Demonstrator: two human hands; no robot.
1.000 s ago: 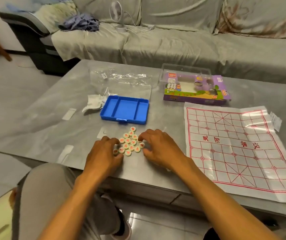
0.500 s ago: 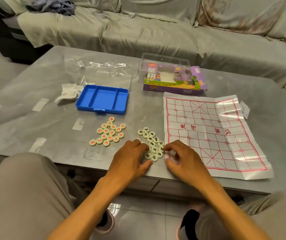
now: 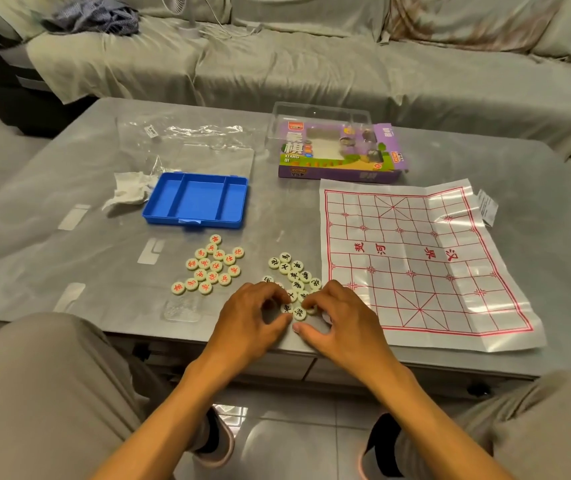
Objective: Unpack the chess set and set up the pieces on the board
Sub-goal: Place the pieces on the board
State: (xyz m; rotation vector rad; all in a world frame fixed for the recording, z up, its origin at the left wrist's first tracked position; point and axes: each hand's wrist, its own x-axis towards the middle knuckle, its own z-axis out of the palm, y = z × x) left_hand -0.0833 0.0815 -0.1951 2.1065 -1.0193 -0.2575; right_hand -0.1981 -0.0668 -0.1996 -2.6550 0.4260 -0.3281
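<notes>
At the near edge of the tabletop (image 3: 69, 209) both hands work the black-lettered pieces (image 3: 294, 271): the left hand (image 3: 253, 320) has its fingers curled down over the near end of that cluster, thumb touching a disc, and the right hand (image 3: 339, 317) mirrors it, fingertips bent onto the discs. Whether either actually pinches a piece I cannot tell. Just left of them the red-lettered pieces (image 3: 209, 265) lie in their own loose group, so sorting by colour looks done or nearly so. To the right the board sheet (image 3: 412, 258) is unfolded flat and carries no pieces: the whole placement is left, by my reading. Farther back sit the blue tray (image 3: 196, 199), emptied, with a crumpled tissue (image 3: 128, 192) touching its left side, clear plastic wrapping (image 3: 187, 140) behind it, and the purple box (image 3: 339, 154) beyond the board. Grey, glossy surface; a cloth-draped sofa (image 3: 311, 64) runs along the far side.
</notes>
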